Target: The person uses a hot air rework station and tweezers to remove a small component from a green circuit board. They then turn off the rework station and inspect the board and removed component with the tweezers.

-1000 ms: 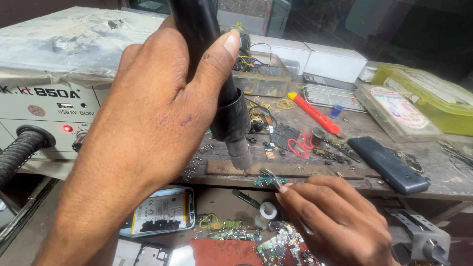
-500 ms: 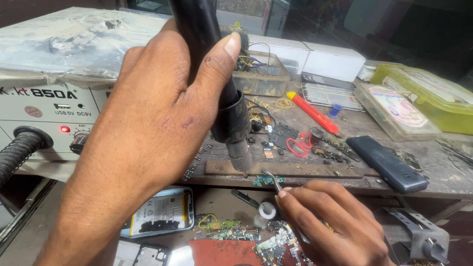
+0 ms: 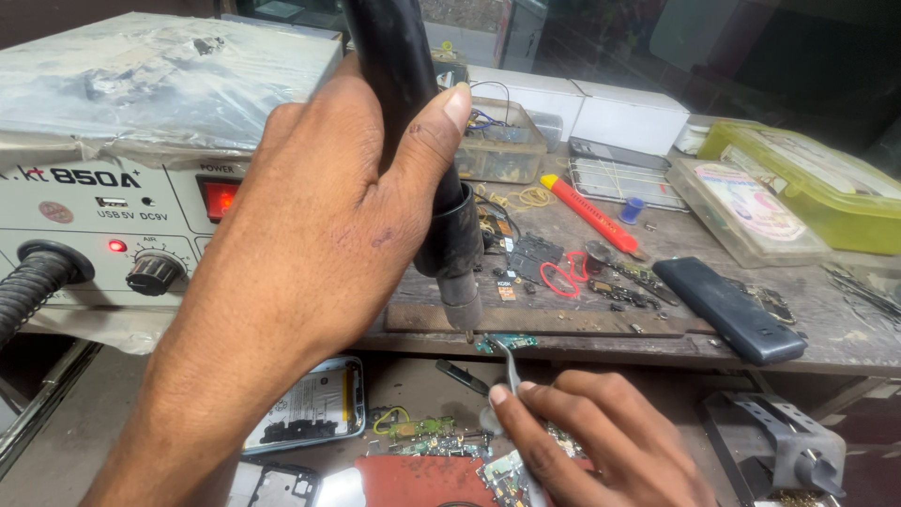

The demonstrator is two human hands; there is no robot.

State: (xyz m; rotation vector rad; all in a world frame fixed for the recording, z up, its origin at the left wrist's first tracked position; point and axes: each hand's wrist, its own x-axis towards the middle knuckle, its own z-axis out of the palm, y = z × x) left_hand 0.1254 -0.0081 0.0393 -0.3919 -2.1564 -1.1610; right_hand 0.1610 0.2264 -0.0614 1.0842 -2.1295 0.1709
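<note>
L hand [image 3: 319, 244] grips hot-air wand [image 3: 418, 141], R hand [image 3: 601, 441] tweezers [image 3: 509, 368] on board [image 3: 504, 343].

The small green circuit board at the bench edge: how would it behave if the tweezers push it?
The board looks thin and tiny, so probably very light and easily slid. It lies at the bench edge, so a push might drop it. Being bare, with exposed parts, it is likely fragile under the tweezers.

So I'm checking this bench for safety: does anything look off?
Yes: the small board under the hot-air nozzle overhangs the bench edge. Loose parts litter the bench.
</note>
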